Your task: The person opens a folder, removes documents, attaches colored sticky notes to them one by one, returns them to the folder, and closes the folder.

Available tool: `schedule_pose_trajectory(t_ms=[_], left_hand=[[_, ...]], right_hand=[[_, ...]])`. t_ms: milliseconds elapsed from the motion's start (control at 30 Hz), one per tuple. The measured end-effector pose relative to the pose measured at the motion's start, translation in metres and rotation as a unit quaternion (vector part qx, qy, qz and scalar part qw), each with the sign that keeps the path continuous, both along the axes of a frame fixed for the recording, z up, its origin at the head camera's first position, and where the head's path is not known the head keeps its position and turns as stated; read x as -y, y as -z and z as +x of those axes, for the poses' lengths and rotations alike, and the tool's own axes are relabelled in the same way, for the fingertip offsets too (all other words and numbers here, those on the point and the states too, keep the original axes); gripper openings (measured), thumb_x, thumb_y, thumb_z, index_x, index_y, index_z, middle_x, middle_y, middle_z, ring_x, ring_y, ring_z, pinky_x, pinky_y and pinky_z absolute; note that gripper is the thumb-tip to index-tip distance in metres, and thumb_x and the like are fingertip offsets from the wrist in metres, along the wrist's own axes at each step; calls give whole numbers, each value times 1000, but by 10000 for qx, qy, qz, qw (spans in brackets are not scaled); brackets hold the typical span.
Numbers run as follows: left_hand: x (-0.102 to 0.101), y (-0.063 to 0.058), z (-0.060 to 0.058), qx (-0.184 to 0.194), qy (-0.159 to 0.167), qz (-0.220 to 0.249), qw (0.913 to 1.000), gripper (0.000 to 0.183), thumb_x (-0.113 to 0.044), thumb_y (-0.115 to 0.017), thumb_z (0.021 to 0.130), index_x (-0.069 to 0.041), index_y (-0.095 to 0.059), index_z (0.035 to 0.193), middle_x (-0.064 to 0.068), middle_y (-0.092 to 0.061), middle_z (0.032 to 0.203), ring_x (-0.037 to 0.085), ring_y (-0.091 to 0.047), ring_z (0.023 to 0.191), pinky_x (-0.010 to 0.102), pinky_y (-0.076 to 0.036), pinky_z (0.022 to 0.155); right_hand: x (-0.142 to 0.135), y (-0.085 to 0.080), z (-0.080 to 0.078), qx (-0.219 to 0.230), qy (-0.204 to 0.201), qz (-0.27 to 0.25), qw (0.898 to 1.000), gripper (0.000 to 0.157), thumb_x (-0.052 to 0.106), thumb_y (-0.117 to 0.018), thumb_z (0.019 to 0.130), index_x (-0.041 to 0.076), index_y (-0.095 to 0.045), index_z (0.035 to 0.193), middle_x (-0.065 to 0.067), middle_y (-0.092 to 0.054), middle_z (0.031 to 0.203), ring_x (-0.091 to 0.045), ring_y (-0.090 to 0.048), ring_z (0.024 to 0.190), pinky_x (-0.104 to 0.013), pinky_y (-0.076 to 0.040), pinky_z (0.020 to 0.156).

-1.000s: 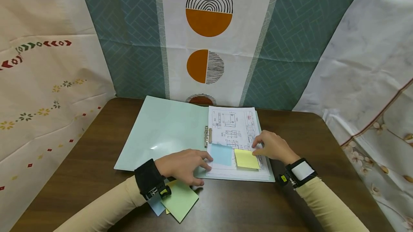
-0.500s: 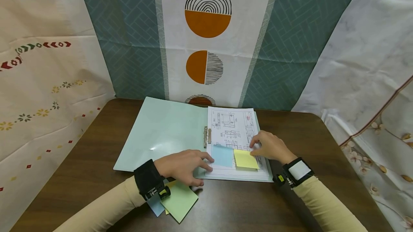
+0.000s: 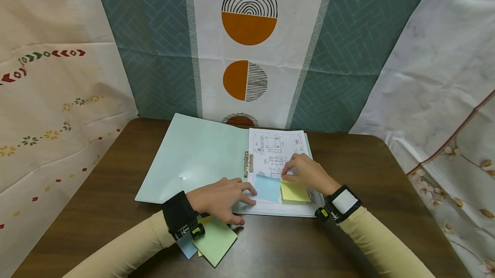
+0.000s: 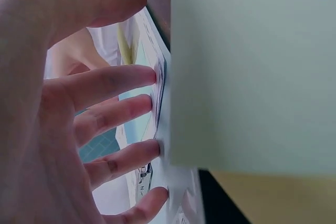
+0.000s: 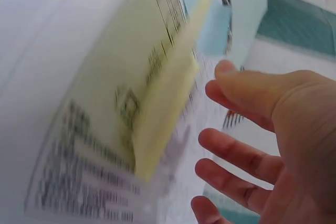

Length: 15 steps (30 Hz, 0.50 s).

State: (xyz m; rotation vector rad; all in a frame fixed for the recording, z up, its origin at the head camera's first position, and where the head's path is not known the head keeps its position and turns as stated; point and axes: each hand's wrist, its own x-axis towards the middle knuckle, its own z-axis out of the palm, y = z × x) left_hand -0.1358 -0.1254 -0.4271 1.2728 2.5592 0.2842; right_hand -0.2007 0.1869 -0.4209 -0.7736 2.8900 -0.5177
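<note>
A pale green folder lies spread on the table with printed drawing sheets in its right half. On the lowest part of the top sheet are a light blue sticky note and a yellow sticky note, side by side. My left hand, fingers spread, rests its fingertips along the sheets' left lower edge. My right hand hovers at the yellow note's upper edge, thumb and index tips close together near its left corner. In the right wrist view the yellow note stands tilted off the page, apart from the fingertips.
A green sticky pad lies over blue and yellow ones, partly under my left wrist. The folder's metal clip sits along the spine. A patterned cloth hangs behind the table.
My right hand has slid left along the yellow note's upper edge, from its right corner to its left. My left hand stays in place.
</note>
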Motion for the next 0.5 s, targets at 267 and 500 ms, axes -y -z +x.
schedule_pose_trajectory(t_ms=[267,500], left_hand=[[-2,0,0,57,-7,-35,10000,53,-49,-81,97,-28,-78,145,-5,-66,160,21,-63,129,36,-51,91],[1,-1,1,5,52,23,10000,51,-48,-80,96,-29,-80,143,-5,-68,157,22,-62,131,35,-51,90]], right_hand=[[14,-2,2,-34,-344,-71,9994,6,17,-88,97,18,-88,92,-2,-75,105,-19,-62,100,-36,-50,87],[24,-1,0,-87,-241,166,9995,3,18,-89,97,18,-90,94,-4,-74,107,-20,-59,99,-35,-48,81]])
